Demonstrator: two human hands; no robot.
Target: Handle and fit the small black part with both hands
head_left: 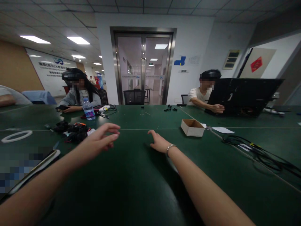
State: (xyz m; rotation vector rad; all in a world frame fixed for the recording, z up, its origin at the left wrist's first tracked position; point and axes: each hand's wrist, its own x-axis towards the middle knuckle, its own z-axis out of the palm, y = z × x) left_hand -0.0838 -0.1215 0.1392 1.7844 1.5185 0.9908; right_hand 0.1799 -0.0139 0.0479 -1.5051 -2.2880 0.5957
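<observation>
My left hand (104, 137) is raised over the green table (131, 150), fingers apart and slightly curled, with nothing in it. It is nearest to a heap of dark gear (76, 132) on its left. My right hand (159, 142), with a bracelet at the wrist, is low over the middle of the table. Its index finger and thumb are apart and hold nothing; its other fingers are mostly hidden. To its right stands an open cardboard box (192, 128).
A water bottle (88, 109) and cables stand beyond the gear. A white ring (17, 136) and a tablet-like device (30, 169) lie at left. Black cables (261, 153) and paper (223, 130) lie at right. Two people sit across the table, one beside a large black panel (244, 95).
</observation>
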